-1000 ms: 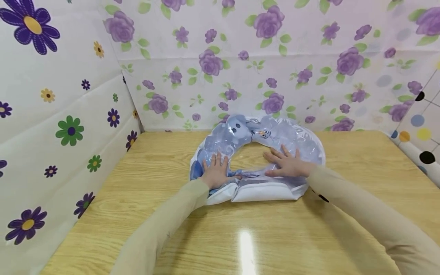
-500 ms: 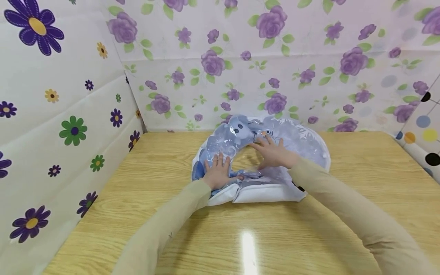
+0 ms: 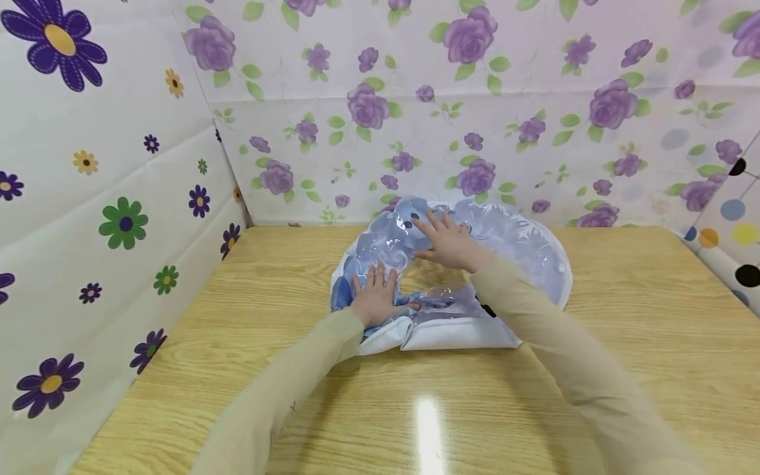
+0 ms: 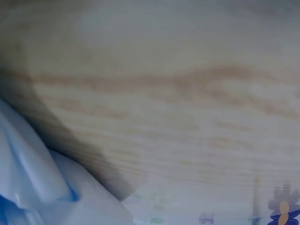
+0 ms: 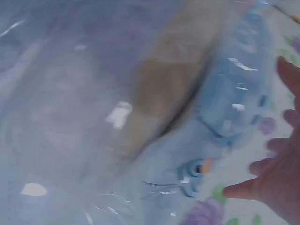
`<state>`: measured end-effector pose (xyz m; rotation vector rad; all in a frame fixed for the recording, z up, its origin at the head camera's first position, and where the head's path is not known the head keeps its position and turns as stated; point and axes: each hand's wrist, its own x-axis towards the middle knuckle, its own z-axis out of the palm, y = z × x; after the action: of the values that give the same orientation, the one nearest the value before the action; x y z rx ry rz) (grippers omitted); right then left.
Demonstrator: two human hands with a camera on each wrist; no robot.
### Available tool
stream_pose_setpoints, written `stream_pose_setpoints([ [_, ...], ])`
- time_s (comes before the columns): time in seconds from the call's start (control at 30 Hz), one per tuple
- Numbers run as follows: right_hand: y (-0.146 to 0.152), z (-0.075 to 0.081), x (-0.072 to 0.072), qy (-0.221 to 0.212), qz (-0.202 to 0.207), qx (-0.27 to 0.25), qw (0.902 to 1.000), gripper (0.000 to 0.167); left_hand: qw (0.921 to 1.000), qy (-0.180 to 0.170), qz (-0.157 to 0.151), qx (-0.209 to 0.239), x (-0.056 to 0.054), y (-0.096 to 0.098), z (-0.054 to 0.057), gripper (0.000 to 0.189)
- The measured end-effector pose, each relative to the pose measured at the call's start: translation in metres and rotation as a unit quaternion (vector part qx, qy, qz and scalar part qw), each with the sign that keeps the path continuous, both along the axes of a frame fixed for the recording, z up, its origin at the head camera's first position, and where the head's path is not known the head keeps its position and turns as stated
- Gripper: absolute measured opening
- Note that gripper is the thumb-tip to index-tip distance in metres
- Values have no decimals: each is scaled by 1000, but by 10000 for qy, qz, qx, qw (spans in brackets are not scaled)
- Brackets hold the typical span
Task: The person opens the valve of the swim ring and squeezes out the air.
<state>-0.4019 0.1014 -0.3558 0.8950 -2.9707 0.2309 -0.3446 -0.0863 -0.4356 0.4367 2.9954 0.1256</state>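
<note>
A limp swim ring, bluish-lilac clear plastic with a white underside, lies on the table with its near edge folded over. A cartoon face and a white snowflake are printed on it. My left hand rests flat on its near left part, fingers spread. Over the far side, across the hole, reaches my right hand with fingers apart; whether it touches the plastic I cannot tell. In the right wrist view the ring spreads beside the right hand. The left wrist view catches only a pale fold of it.
Beneath everything is a wood-grain table with a bright reflection near its front. A purple-rose cloth hangs right behind the ring. A daisy-print cloth borders the left, and a dotted cloth the right.
My right hand has moved left and away from me, from the ring's near right part across the hole to its far side. The left hand stays in place on the plastic.
</note>
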Motion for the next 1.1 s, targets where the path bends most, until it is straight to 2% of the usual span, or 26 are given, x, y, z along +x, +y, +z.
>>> stream_pose_setpoints([
  [0.1, -4, -14, -10, 443, 14, 77, 9990, 73, 10000, 1, -23, 14, -1, -1, -1, 102],
  [0.2, -7, -26, -19, 556, 9, 230, 9982, 72, 10000, -1, -40, 23, -1, -1, -2, 103],
  [0.4, -11, -42, -28, 71, -334, 296, 9990, 64, 9999, 71, -114, 71, -1, 0, -1, 102],
  [0.53, -13, -50, -30, -109, -453, 268, 9986, 64, 9999, -5, -105, 18, -2, -1, -2, 103],
  [0.73, -13, -51, -30, -372, -517, 332, 9974, 62, 10000, 29, -74, 22, -3, -1, -2, 102],
  [0.97, -13, -47, -29, -977, -632, 486, 9920, 63, 10000, -37, -41, -13, -1, 1, 0, 101],
  [1.1, -11, -46, -28, -1031, -516, 407, 9925, 63, 10000, -20, -75, 37, 0, 0, 0, 101],
])
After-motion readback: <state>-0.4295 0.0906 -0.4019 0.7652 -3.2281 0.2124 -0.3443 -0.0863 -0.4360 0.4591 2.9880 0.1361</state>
